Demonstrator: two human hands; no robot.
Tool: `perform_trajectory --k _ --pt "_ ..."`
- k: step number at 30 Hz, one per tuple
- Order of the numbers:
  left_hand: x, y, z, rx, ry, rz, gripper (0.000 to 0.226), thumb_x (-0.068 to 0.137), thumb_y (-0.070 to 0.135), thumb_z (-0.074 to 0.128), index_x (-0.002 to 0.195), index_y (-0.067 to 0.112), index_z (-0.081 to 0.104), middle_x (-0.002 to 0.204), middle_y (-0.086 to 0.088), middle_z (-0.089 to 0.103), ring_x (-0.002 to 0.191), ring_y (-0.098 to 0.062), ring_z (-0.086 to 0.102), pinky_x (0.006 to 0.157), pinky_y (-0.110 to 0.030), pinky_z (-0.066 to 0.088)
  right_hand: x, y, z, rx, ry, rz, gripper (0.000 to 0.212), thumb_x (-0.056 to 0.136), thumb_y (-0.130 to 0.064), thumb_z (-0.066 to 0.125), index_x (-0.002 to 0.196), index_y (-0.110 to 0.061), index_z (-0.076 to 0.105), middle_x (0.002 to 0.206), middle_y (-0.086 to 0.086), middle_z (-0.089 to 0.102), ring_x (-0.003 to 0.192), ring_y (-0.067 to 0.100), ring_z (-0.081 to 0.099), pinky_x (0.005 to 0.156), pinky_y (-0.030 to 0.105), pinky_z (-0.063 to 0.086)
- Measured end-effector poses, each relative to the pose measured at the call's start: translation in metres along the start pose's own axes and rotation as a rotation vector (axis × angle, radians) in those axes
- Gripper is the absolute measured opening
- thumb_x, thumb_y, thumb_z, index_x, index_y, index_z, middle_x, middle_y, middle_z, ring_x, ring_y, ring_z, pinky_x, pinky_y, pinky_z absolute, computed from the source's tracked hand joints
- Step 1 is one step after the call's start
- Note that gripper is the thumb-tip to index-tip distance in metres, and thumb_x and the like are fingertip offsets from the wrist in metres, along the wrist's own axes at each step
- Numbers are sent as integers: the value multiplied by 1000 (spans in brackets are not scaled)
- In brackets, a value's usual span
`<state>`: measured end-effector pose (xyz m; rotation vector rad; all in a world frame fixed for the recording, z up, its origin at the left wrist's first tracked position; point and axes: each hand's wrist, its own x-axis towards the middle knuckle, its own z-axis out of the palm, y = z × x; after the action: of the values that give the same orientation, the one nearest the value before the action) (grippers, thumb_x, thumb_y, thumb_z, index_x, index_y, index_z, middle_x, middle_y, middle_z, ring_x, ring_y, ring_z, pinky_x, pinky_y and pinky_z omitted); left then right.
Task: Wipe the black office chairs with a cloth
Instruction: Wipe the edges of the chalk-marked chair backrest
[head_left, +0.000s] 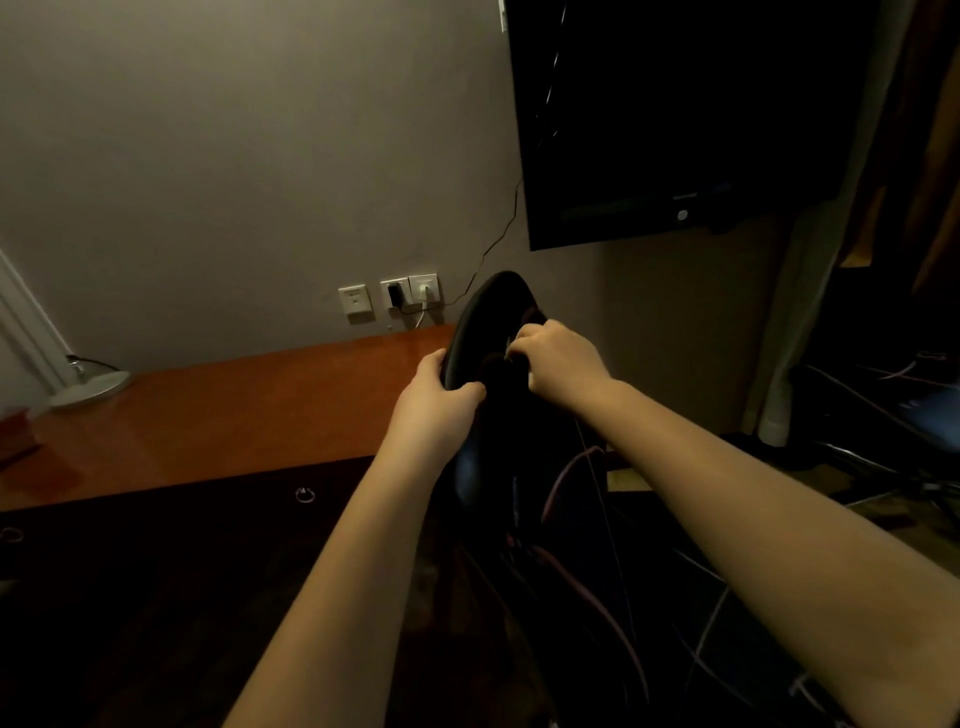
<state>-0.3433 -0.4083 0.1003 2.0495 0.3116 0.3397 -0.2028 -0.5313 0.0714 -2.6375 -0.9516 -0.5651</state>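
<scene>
Head view: the black office chair (485, 312) stands at the right end of the bench (234, 415), its rounded dark upper edge rising in front of the wall and just above the bench top. The left hand (436, 400) is clamped on the chair's left rim, thumb on the near side and fingers wrapped over the edge. The right hand (561, 358) is just beside it on the chair's near face, apart from the left hand, with its fingers curled tight. The frame is too dark to show whether they hold a cloth, grip the chair itself, or hold nothing. Both forearms reach forward from the lower edge of the frame. The bench has a glossy orange-brown top and a dark front with a ring pull (305, 494). A round lamp base (91, 388) rests on the far left of the bench. Wall sockets (356, 301) sit above the bench, two of them with plugs inserted. A dark television (675, 119) is mounted on the wall above the chair. Loose cables (597, 597) hang below the right forearm.
</scene>
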Motion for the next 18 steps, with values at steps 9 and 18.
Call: perform_trajectory --k 9,18 --pt "-9 6 -1 -7 6 -36 63 92 22 57 149 23 29 131 -5 52 100 -20 56 72 -27 47 -79 -35 -26 25 -32 -167 43 87 -9 58 129 -20 58 133 -6 52 117 18 45 80 26 46" --pt "-22 12 0 -10 17 -44 64 93 21 57 150 21 27 139 -8 48 114 -24 53 79 -29 43 -162 -61 -40 144 16 -316 39 85 -13 62 124 -16 63 126 -3 59 114 20 51 80 26 48"
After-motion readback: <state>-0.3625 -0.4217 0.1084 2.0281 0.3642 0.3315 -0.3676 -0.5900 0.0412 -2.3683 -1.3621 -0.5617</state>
